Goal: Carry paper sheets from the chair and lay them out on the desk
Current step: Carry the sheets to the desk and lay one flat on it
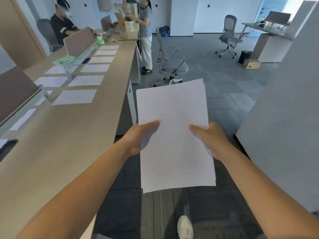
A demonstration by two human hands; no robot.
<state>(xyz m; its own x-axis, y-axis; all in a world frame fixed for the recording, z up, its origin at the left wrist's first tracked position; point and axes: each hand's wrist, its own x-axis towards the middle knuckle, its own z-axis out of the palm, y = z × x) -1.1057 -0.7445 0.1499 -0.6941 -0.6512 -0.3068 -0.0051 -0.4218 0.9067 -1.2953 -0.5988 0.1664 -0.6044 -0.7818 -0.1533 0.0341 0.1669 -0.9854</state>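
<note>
Sheets (76, 97) lie in a row on the desk (72, 135) at left; a chair (170, 65) stands ahead.

A black bin (244, 56) stands beside a cardboard box (251, 64).

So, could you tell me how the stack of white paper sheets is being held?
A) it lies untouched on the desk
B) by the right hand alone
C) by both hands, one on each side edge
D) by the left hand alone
C: the left hand and the right hand each grip a side edge of the stack of white paper sheets, thumbs on top.
</note>
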